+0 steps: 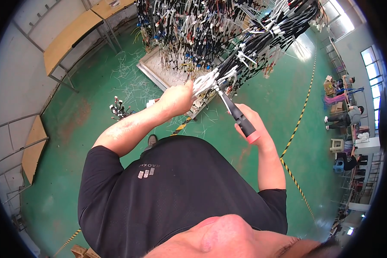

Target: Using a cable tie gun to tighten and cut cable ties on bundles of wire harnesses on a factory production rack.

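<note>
My left hand (179,99) is closed around white wires (206,81) at the near end of a thick wire harness (264,47). That harness, of black sleeved cables with white ties and connectors, runs away to the upper right. In my right hand (253,119) is a black cable tie gun (237,112) with a red end towards me. Its narrow nose meets the harness just right of my left hand, where the white wires join the black ones. My right fingers are partly hidden behind the gun.
Many more harnesses (189,30) hang ahead, above a pale shallow tray (152,71). Cut tie ends (120,79) litter the green floor near a small connector bunch (119,109). Wooden tables (71,38) stand at left. Beyond striped floor tape (304,105), people (352,116) work at right.
</note>
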Tool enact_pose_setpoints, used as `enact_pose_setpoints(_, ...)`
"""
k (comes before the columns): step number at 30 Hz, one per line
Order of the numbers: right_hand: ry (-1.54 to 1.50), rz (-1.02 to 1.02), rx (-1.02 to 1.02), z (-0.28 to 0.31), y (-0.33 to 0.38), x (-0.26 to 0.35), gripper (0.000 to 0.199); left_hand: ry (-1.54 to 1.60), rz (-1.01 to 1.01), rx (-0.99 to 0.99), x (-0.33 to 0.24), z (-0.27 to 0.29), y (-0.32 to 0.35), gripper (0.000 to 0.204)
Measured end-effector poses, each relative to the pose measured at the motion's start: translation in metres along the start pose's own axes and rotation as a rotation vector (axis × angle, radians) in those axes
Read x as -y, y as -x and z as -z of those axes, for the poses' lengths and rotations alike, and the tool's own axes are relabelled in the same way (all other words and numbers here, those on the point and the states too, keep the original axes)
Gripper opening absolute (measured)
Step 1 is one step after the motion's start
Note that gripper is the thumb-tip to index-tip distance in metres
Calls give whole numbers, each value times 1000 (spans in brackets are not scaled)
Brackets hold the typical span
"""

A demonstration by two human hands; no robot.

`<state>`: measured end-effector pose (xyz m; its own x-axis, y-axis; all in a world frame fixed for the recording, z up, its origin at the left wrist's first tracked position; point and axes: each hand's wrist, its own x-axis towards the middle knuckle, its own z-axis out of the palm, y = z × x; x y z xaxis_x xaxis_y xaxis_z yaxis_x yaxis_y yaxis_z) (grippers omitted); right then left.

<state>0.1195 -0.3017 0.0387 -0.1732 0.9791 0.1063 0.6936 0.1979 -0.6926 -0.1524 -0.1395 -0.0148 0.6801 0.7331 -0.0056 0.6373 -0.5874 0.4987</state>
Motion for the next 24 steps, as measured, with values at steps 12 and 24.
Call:
enact_pose_setpoints(12,171,-80,-195,-36,6,-26,23,-12,70,47,-9,15,5,34)
enact_pose_setpoints(24,-797,-319,-339,7,19,-37,46,-53,48,-22,3,-5,-7,31)
